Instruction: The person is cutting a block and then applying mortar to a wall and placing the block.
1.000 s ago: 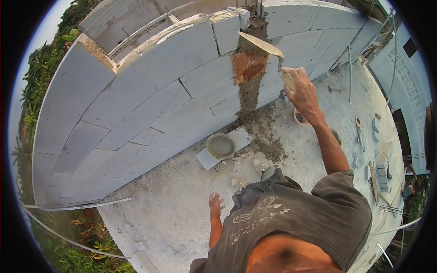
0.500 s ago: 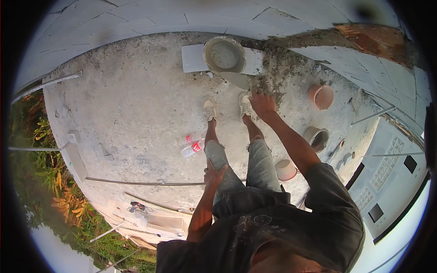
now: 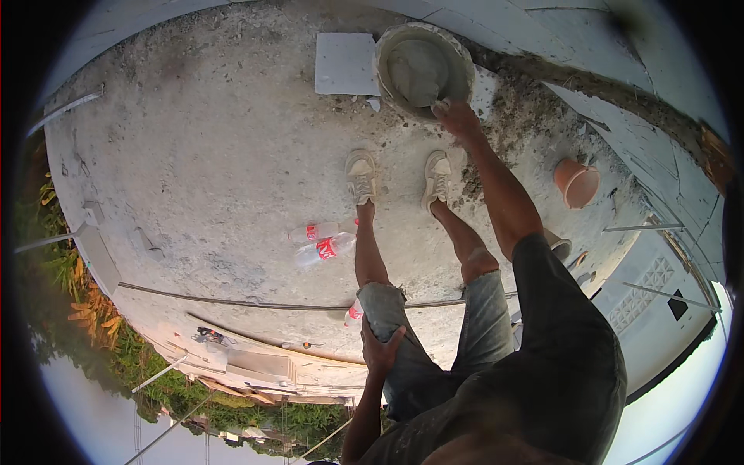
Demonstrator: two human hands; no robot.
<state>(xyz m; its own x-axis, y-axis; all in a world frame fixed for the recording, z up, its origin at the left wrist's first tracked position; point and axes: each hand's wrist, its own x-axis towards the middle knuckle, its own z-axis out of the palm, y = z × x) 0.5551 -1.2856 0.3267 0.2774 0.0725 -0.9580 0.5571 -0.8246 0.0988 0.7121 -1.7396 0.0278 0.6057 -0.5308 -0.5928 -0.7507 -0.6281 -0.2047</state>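
Note:
My right hand [image 3: 459, 122] is closed round the handle of a trowel [image 3: 422, 93], its arm stretched out in front. The trowel's grey-coated blade lies inside a round tub [image 3: 384, 80], over wet grey mortar [image 3: 411, 62]; where blade ends and mortar begins is hard to make out. My left hand [image 3: 380, 353] rests on my left thigh just above the knee, thumb spread from the fingers, holding no tool. The fingers are partly hidden along the leg. Pale flat slabs lie beside the tub, a larger one [image 3: 344, 65] left and another [image 3: 485, 91] right.
Clear plastic bottles [image 3: 325, 248] with red labels lie left of my feet; another [image 3: 354, 313] is by my left knee. An orange-pink bucket [image 3: 577, 184] lies at the right, with another container [image 3: 557, 246] partly behind my arm. Block walls [image 3: 573, 31] border the rough concrete floor.
My right hand has reached forward, taking the trowel from in front of the tub into it. The view has shifted closer to the tub. My left hand stays on my leg.

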